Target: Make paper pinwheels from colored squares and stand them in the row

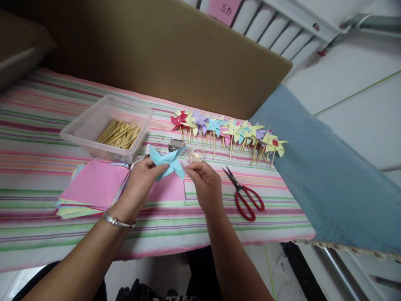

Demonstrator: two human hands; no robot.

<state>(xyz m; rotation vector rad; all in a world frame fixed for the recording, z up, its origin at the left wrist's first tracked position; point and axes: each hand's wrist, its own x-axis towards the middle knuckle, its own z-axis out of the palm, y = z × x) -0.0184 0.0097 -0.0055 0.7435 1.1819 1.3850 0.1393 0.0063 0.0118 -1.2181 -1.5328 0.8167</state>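
Between thumb and fingers, my left hand [140, 177] pinches a light blue paper pinwheel [169, 161] with folded blades. My right hand [205, 182] is closed in a pinch just right of the pinwheel; what its fingertips hold is too small to make out. Beneath the pinwheel lies pink paper [167, 190]. A small clear round container [196, 154] with tiny pale bits stands just beyond my right fingertips. Beside it sits a small grey box [176, 144]. Red-handled scissors [242, 192] lie to the right of my right hand, blades pointing away from me.
A clear plastic box [106, 108] with wooden sticks [120, 134] stands at the left. In front of it is a stack of coloured paper [95, 186]. Several finished pinwheels on sticks [232, 129] line the back of the striped cloth [194, 230], before a tall cardboard panel [175, 54].
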